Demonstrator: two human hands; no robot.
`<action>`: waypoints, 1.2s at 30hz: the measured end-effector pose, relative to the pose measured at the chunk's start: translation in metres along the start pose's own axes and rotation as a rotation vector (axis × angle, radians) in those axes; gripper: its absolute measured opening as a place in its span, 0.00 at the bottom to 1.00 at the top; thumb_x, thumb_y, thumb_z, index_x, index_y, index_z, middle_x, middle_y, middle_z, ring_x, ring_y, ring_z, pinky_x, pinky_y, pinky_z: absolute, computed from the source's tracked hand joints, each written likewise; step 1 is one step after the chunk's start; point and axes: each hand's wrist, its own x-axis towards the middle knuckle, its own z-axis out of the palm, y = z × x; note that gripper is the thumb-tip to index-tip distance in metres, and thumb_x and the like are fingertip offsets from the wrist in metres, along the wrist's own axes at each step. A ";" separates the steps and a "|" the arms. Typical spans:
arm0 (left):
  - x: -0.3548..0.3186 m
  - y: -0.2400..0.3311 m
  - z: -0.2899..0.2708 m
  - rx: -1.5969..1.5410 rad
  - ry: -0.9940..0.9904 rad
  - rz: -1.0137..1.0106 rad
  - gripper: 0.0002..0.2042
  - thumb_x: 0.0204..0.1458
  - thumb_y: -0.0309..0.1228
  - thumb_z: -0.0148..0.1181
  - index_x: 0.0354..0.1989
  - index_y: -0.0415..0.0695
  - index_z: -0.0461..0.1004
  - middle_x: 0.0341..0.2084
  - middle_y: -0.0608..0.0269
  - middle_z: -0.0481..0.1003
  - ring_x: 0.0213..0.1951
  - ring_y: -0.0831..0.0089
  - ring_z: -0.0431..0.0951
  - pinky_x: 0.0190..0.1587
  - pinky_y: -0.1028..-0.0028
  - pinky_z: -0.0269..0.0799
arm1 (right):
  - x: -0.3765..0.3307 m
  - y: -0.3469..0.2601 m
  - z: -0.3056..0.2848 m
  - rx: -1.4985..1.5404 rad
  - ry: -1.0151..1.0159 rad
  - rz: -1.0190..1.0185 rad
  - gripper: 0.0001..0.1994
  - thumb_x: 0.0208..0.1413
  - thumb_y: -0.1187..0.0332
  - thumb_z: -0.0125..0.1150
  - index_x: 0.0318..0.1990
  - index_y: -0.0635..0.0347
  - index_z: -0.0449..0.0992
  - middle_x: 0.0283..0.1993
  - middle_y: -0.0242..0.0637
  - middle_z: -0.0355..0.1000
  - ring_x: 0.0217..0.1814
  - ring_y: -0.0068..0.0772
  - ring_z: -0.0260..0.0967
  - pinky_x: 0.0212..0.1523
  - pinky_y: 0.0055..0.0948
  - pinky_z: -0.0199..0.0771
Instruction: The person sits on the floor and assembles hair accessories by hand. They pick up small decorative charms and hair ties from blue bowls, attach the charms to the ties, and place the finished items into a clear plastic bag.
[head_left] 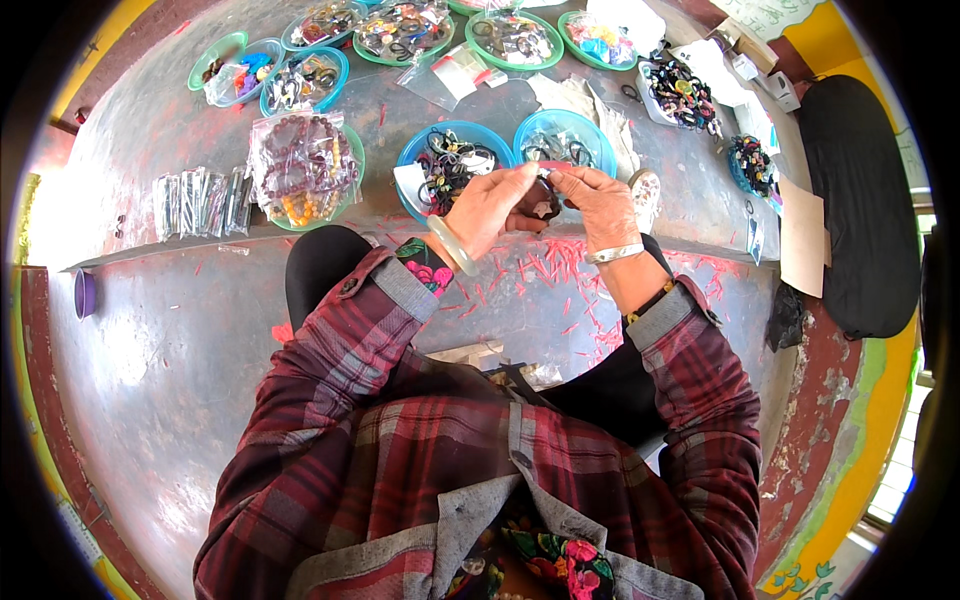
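Both hands meet in front of me over the edge of a raised grey ledge. Between the fingers of my left hand (482,212) is a small dark, glossy piece with a pale star-like shape (543,208); its exact kind cannot be made out. My right hand (602,208) pinches at the top of the same piece, where something pinkish and white shows between the fingertips. Just beyond the hands stand a blue basket of black hair ties (403,188) on the left and a second blue basket (606,143) with dark bands on the right.
Several green and blue baskets (512,62) of small goods line the back. Bagged beads (305,170) and a row of slim packets (203,203) lie left. At right are a white tub (655,108), cardboard (802,240) and a black cushion (858,205). Red scraps (545,275) litter the floor.
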 end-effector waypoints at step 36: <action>0.002 0.003 -0.001 -0.105 0.115 0.128 0.14 0.58 0.36 0.45 0.41 0.35 0.69 0.33 0.58 0.73 0.35 0.72 0.75 0.38 0.75 0.74 | 0.000 -0.004 -0.001 -0.052 -0.016 0.029 0.06 0.47 0.69 0.64 0.31 0.61 0.77 0.26 0.24 0.70 0.27 0.15 0.59 0.29 0.17 0.59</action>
